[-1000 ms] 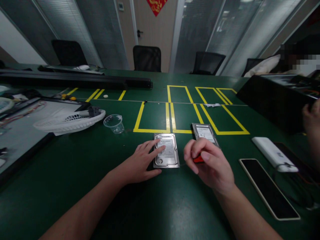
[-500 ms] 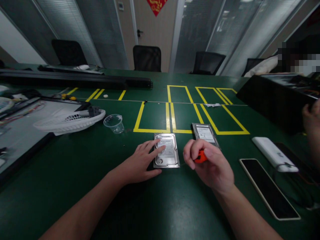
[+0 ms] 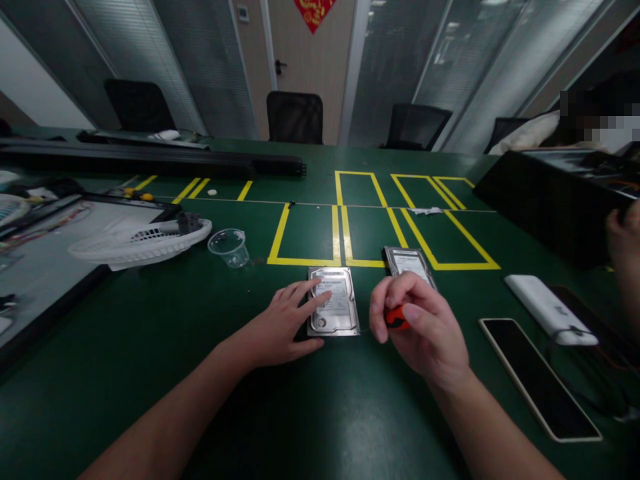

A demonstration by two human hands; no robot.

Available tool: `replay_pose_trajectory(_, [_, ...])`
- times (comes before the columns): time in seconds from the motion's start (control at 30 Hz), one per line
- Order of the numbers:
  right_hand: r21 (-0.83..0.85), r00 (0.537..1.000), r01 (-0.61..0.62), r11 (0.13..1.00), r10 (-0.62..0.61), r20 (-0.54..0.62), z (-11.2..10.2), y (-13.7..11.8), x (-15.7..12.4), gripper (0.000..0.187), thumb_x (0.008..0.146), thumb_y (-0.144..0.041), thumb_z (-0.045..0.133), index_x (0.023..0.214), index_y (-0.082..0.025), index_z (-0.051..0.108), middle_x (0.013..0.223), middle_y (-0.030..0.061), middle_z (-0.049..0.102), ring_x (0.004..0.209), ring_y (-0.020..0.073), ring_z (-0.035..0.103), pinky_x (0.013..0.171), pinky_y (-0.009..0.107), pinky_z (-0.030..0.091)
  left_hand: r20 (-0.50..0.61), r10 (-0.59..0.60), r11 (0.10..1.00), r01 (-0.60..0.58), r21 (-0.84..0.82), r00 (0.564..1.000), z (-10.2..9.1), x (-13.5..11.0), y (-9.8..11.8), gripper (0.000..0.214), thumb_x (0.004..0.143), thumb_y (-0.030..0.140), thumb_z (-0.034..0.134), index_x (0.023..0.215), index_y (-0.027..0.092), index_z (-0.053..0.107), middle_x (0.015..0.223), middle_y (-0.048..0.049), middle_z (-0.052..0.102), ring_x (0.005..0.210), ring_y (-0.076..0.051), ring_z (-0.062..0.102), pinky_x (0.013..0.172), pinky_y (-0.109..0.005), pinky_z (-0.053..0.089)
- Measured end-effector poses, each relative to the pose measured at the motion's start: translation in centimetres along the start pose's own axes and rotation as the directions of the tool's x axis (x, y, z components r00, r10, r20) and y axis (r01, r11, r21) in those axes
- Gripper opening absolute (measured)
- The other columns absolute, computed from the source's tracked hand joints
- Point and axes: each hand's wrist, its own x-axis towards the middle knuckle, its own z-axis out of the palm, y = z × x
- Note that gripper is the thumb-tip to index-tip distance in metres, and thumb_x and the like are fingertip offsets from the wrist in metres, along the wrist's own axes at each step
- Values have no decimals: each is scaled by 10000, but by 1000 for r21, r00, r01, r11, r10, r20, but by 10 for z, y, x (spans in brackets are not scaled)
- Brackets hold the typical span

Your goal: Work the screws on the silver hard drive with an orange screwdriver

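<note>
A silver hard drive (image 3: pixel 334 310) lies flat on the green table (image 3: pixel 150 347). My left hand (image 3: pixel 283 323) rests on its left edge with fingers spread and flat, thumb against its near corner. My right hand (image 3: pixel 423 327) hovers just right of the drive, fingers curled round a small tool with an orange-red handle (image 3: pixel 397 317); its tip is hidden. A second hard drive (image 3: pixel 407 261) lies behind my right hand, partly covered by it.
A clear plastic cup (image 3: pixel 229 247) and a white basket (image 3: pixel 143 241) stand at the left. Yellow tape rectangles (image 3: pixel 350 227) mark the table beyond the drives. A white power bank (image 3: pixel 550 309) and a dark phone (image 3: pixel 537 377) lie at the right. Another person's hand (image 3: pixel 625 243) holds a black case (image 3: pixel 545 200).
My right hand has shifted slightly and turned the orange-red handle in its fingers. My left hand and both drives have stayed put.
</note>
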Motion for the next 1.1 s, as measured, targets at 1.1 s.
replay_pose_trajectory(1.1, [15, 1000, -15, 1000, 15, -9, 1, 1, -3, 154, 1051, -340, 761, 978, -209, 726, 894, 37, 745, 554, 140, 617, 551, 293, 413, -19, 6, 1000, -5, 9, 1000, 3, -1, -2, 945, 994, 436, 831, 1796, 346, 340, 1886, -140, 219, 1692, -470, 281, 1328, -698, 314])
